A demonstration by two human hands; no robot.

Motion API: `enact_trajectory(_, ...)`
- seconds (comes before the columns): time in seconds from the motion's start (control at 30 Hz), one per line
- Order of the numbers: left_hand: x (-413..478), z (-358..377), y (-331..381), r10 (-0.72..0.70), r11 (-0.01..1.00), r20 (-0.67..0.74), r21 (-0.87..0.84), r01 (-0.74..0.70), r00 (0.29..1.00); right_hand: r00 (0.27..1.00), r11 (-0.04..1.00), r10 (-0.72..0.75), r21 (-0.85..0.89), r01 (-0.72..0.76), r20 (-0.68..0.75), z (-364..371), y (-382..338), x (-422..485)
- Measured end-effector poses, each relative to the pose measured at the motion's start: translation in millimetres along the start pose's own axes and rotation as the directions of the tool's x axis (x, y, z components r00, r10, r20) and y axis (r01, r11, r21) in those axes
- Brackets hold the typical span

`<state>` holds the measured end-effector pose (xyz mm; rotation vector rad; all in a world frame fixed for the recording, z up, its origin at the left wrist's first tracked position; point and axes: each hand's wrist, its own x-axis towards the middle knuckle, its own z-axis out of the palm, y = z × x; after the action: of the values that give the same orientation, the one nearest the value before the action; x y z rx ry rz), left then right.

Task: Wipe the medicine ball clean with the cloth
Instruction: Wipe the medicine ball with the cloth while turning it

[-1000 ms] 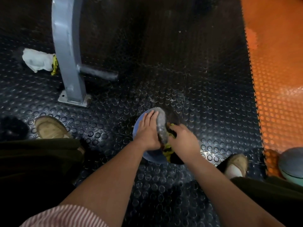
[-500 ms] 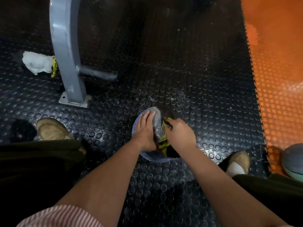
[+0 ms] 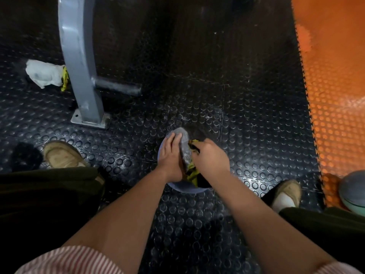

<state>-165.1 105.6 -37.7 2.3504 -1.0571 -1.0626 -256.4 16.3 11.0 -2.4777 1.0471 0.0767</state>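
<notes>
A blue and grey medicine ball (image 3: 184,148) sits on the black studded floor between my feet. My left hand (image 3: 170,158) lies flat on its left side with the fingers straight, steadying it. My right hand (image 3: 210,158) grips a yellow-green and dark cloth (image 3: 192,172) and presses it against the ball's right side. Much of the ball is hidden under both hands and the cloth.
A grey metal post (image 3: 83,62) bolted to the floor stands at upper left, with a dark bar (image 3: 118,88) sticking out of it. A white rag (image 3: 44,75) lies behind it. A second ball (image 3: 353,191) rests at the right edge on the orange mat (image 3: 335,76). My shoes (image 3: 63,155) flank the ball.
My right hand has slid the cloth up and toward the ball's grey middle band. My left hand stays flat on the ball.
</notes>
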Motion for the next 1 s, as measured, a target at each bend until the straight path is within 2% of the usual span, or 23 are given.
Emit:
enact_trajectory(0.2,7.8,-8.1,-4.0,-0.044,0.996,0.032,-0.077,0.046,0.999,0.995,0.995,-0.092,-0.021,0.093,0.028,24.8,10.8,-55.5)
enact_trajectory(0.27,8.4,-8.9,-4.9,-0.047,0.995,0.044,-0.089,0.051,0.998,0.998,0.998,-0.056,0.029,0.055,0.017,27.9,13.8,-64.9)
enact_trajectory(0.4,4.0,-0.2,-5.4,-0.056,0.997,-0.036,-0.064,0.053,0.998,1.000,0.996,0.011,0.089,-0.009,-0.014,16.3,8.2,-32.5)
enact_trajectory(0.47,1.0,2.0,-7.6,-0.038,0.999,-0.056,-0.041,0.036,0.998,0.999,0.998,0.006,0.062,-0.004,-0.035,11.1,1.9,-8.6)
enact_trajectory(0.53,1.4,1.3,-8.9,-0.036,0.998,-0.049,-0.051,0.033,0.998,1.000,1.000,-0.019,-0.015,0.019,0.008,8.8,-2.1,-0.8)
enact_trajectory(0.63,4.9,-3.3,-9.3,-0.063,0.994,-0.023,-0.089,0.060,0.998,0.994,0.991,-0.078,-0.102,0.085,0.073,11.4,0.3,-22.2)
enact_trajectory(0.7,7.2,-5.0,-7.1,-0.055,0.994,-0.017,-0.097,0.053,0.998,0.987,0.987,-0.128,-0.082,0.136,0.094,16.2,4.9,-45.7)
enact_trajectory(0.77,8.3,-4.7,-3.4,-0.054,0.993,-0.017,-0.109,0.052,0.998,0.992,0.994,-0.095,-0.040,0.098,0.084,16.9,7.5,-56.0)
enact_trajectory(0.87,9.4,-1.5,-0.5,-0.080,0.993,-0.018,-0.090,0.078,0.997,0.996,0.995,-0.061,-0.072,0.066,0.065,11.5,4.6,-37.0)
enact_trajectory(1.0,5.6,1.2,-2.9,-0.033,0.998,-0.012,-0.047,0.032,0.999,1.000,0.999,-0.019,-0.050,0.021,0.024,2.2,-3.6,1.5)
